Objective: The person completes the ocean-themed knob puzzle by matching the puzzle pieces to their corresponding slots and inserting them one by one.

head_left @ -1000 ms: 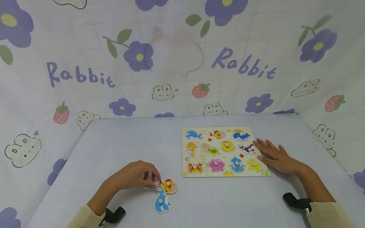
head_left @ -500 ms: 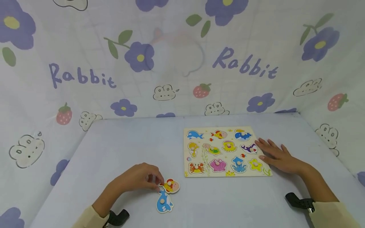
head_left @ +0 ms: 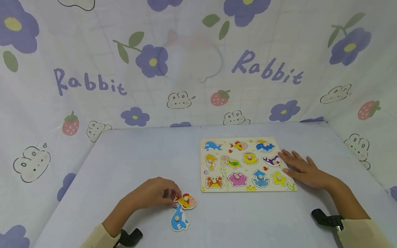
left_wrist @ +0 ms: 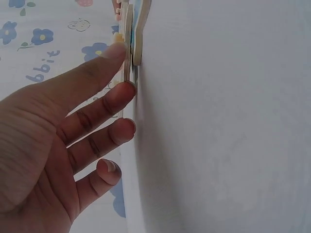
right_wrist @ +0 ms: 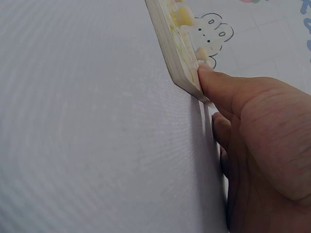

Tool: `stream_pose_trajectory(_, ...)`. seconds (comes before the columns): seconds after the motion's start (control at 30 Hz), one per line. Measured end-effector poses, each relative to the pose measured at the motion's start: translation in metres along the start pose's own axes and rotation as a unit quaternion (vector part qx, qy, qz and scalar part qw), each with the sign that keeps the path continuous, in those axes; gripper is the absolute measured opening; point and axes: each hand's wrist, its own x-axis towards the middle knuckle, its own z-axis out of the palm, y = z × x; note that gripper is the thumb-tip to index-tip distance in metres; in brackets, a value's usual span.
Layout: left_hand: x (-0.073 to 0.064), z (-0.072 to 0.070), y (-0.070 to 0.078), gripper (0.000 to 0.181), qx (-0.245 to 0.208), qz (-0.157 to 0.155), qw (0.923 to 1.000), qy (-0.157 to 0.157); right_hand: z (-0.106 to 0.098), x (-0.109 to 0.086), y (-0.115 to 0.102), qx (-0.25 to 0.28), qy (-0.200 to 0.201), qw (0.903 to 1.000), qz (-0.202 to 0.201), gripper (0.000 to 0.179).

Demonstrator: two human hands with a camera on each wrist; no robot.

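Observation:
My left hand (head_left: 155,193) pinches the tail end of a red-and-yellow fish puzzle piece (head_left: 189,202) with thumb and index finger; the other fingers hang loosely curled in the left wrist view. Touching that tail is a blue whale puzzle piece (head_left: 179,221) with a round knob, lying flat on the table. A wooden sea-animal puzzle board (head_left: 273,189) lies to the right. My right hand (head_left: 305,173) rests at its right edge with fingers extended. In the right wrist view, the thumb (right_wrist: 214,85) lies on the corner of the board (right_wrist: 167,48).
The board holds several knobbed pieces, among them a crab (head_left: 214,182), a pink shell (head_left: 238,179) and a yellow starfish (head_left: 278,178). The dolphin picture (head_left: 212,146) on it shows no knob. A printed curtain (head_left: 192,113) stands behind the white table (head_left: 149,151).
My left hand has shifted slightly right, its fingertips now covering more of the fish's tail. The view has moved a little. My right hand stays at the board's edge.

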Motion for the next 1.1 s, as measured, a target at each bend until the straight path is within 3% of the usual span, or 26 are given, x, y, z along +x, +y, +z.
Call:
stream_pose_trajectory(0.13, 0.001, 0.001, 0.000, 0.027, 0.004, -0.007, 0.9999, 0.007, -0.001, -0.001, -0.001, -0.002, 0.002, 1.0000, 0.002, 0.073)
stream_pose_trajectory(0.63, 0.001, -0.003, 0.008, 0.020, 0.041, -0.024, 0.9988, -0.008, -0.001, 0.005, 0.000, -0.013, -0.001, 0.9999, 0.000, 0.073)
stream_pose_trajectory(0.87, 0.014, -0.008, 0.017, 0.019, 0.056, -0.010, 0.9981, -0.025, -0.002, 0.003, 0.000, -0.010, -0.005, 0.9999, 0.008, 0.073)
stream_pose_trajectory(1.1, 0.025, -0.002, 0.018, 0.019, 0.081, 0.007, 0.9959, -0.038, 0.000, 0.001, 0.000, -0.005, -0.005, 0.9999, 0.010, 0.073)
